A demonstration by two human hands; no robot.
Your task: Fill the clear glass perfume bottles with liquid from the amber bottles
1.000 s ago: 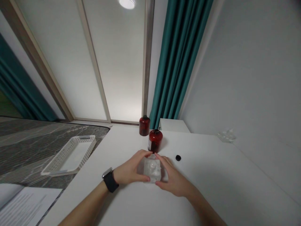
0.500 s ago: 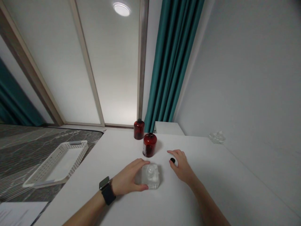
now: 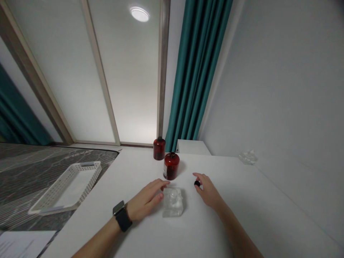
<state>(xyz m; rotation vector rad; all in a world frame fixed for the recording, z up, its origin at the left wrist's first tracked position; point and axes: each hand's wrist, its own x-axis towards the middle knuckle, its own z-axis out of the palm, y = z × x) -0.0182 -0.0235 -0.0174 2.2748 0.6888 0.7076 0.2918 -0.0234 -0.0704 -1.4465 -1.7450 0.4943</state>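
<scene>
A clear square glass block-like container (image 3: pixel 173 202) rests on the white table (image 3: pixel 255 218). My left hand (image 3: pixel 146 202), with a dark watch on the wrist, lies beside its left edge, fingers stretched out and loose. My right hand (image 3: pixel 208 191) pinches a small black cap (image 3: pixel 197 183) on the table to the right of the container. Just behind stands a dark red bottle with no cap (image 3: pixel 171 166), and a second red bottle with a black cap (image 3: pixel 159 148) stands farther back.
A white perforated tray (image 3: pixel 67 186) sits on a dark marbled surface at the left. Papers (image 3: pixel 21 245) lie at the lower left. A crumpled clear wrapper (image 3: pixel 247 157) lies by the right wall. Teal curtains (image 3: pixel 199 71) hang behind a small white box (image 3: pixel 192 147).
Both hands held the clear container a second ago. My right hand left it and went right to the black cap. My left hand has now loosened off the container's side.
</scene>
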